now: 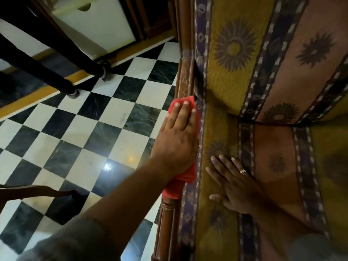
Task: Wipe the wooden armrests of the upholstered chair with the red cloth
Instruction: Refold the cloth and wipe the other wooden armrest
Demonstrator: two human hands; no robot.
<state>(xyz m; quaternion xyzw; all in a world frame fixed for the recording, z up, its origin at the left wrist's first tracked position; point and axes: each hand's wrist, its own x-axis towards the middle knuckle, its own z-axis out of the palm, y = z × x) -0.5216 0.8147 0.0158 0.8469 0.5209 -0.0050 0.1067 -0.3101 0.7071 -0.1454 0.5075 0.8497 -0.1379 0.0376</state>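
Observation:
The upholstered chair (pixel 226 119) fills the right half of the head view, in yellow and rust fabric with sun patterns. Its left wooden armrest (pixel 185 80) runs up the middle of the frame, carved and brown. My left hand (pixel 178 134) lies flat on the red cloth (pixel 188 178), pressing it onto the armrest about halfway along. The cloth shows beyond my fingertips and hangs below my wrist. My right hand (pixel 233 183), wearing a ring, rests palm down with spread fingers on the seat cushion beside the armrest, holding nothing. The right armrest is out of view.
A black-and-white checkered floor (pixel 94 129) lies left of the chair. Dark table legs (pixel 73 91) stand at the upper left near a white cabinet (pixel 105 21). A dark curved wooden piece (pixel 37 193) juts in at the lower left.

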